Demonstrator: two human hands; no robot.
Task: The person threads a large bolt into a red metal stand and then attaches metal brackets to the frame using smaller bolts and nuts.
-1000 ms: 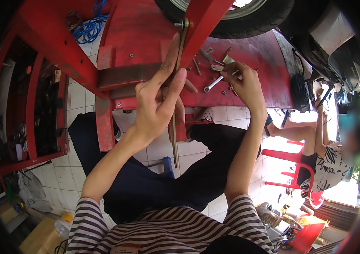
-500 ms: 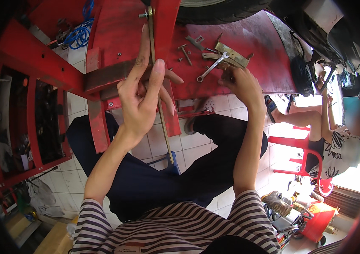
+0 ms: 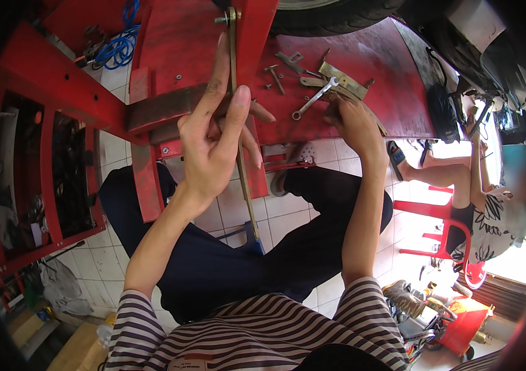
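Observation:
My left hand (image 3: 210,145) is at the red upright post, fingers spread, index finger pointing up. It rests loosely against a long flat metal bar (image 3: 247,198), which passes by the thumb and down towards my knees. A bolt (image 3: 222,20) sits at the bar's top end. To the right, over the red platform, my right hand (image 3: 357,123) is closed, its fingertips partly hidden. A thin metal strip (image 3: 376,120) runs beneath it, apparently in its grip. Beside the fingers lies a combination spanner (image 3: 315,99), with a brass-coloured bracket (image 3: 344,80) behind it.
Loose bolts and a small grey metal piece (image 3: 289,60) lie on the red platform (image 3: 393,80). Above is a tyre (image 3: 337,21). Blue hose (image 3: 117,49) coils at the far left. At right, a person sits on a red chair (image 3: 430,213); tools crowd a red cart (image 3: 467,321).
The whole view has shifted slightly, so things appear a little further right. The thin strip now shows beyond my right wrist, where it was hidden before. My left hand keeps its pose.

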